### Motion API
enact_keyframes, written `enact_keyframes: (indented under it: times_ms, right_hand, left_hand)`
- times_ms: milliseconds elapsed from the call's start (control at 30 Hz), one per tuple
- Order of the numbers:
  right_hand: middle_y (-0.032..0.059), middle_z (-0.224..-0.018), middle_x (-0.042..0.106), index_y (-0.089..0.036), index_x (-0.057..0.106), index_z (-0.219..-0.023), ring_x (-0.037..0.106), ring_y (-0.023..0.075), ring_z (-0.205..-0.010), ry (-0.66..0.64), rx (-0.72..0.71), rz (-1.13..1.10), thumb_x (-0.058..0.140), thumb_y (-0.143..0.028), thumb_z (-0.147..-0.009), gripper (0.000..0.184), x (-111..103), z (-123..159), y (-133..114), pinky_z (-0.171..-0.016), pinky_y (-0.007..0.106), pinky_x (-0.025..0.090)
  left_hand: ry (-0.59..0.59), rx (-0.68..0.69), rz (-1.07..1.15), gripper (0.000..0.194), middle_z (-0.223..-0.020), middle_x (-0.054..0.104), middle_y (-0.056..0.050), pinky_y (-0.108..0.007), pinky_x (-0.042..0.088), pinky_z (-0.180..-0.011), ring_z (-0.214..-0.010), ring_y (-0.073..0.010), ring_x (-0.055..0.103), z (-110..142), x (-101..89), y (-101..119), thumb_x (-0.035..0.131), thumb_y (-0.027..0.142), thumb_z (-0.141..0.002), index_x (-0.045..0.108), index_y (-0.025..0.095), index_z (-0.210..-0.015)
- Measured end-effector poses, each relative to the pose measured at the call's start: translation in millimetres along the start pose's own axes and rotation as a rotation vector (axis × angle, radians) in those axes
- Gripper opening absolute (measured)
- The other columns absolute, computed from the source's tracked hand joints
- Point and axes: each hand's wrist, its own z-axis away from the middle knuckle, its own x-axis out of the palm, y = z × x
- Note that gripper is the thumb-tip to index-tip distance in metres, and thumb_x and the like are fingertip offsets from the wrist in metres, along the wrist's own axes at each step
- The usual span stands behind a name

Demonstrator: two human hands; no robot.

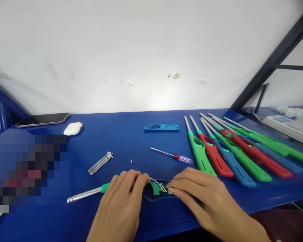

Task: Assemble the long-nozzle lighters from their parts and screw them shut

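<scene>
Blue plastic lighter shell [156, 198] lies on the blue table [111, 222] in front of you, its silver nozzle [84, 195] pointing left; your left hand [122, 198] bends its fingers over the shell's nozzle end, beside the green collar [105, 187]; your right hand [202, 195] pinches at the handle end, by the white wire [160, 184] and green trigger [155, 189], though what sits between its fingertips is hidden; beyond your hands lie a clear fuel tank [100, 163], a small screw [131, 161] and a purple-handled screwdriver [183, 159]; assembled lighters [224, 151] fan out on the right.
</scene>
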Motion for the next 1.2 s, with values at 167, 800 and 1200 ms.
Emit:
enact_keyframes:
  times_ms: [167, 800, 1200]
  right_hand:
    - [-0.0013, -0.110, 0.074, -0.029, 0.073, -0.118, 0.073, 0.0137, -0.098, -0.006, 0.114, -0.055, 0.059, -0.015, -0.109, 0.022, -1.3, -1.3, -0.7, -0.092, 0.025, 0.057]
    - [-0.0050, -0.118, 0.071, -0.030, 0.073, -0.119, 0.069, 0.0120, -0.107, -0.365, 0.107, 0.015, 0.058, -0.030, -0.112, 0.017, -23.2, -29.2, 6.6, -0.097, 0.024, 0.049]
    - [-0.0065, -0.115, 0.071, -0.032, 0.072, -0.120, 0.069, 0.0119, -0.102, -0.445, 0.119, 0.021, 0.061, -0.032, -0.111, 0.014, -22.7, -41.2, 4.4, -0.093, 0.025, 0.048]
  left_hand:
    - [0.019, -0.001, -0.008, 0.061, -0.105, 0.074, -0.004, -0.044, 0.057, -0.082, -0.089, -0.0256, 0.074, -2.4, 0.3, -1.1, 0.037, -0.013, -0.075, 0.058, 0.022, -0.120]
    - [0.061, 0.005, -0.011, 0.051, -0.099, 0.076, -0.001, -0.037, 0.060, -0.076, -0.084, -0.0215, 0.078, -3.7, -6.6, -0.1, 0.034, -0.009, -0.080, 0.055, 0.024, -0.113]
    - [-0.013, 0.018, 0.048, 0.051, -0.109, 0.077, -0.001, -0.032, 0.063, -0.081, -0.093, -0.0191, 0.077, 6.5, -7.3, -7.6, 0.037, -0.005, -0.085, 0.057, 0.026, -0.119]
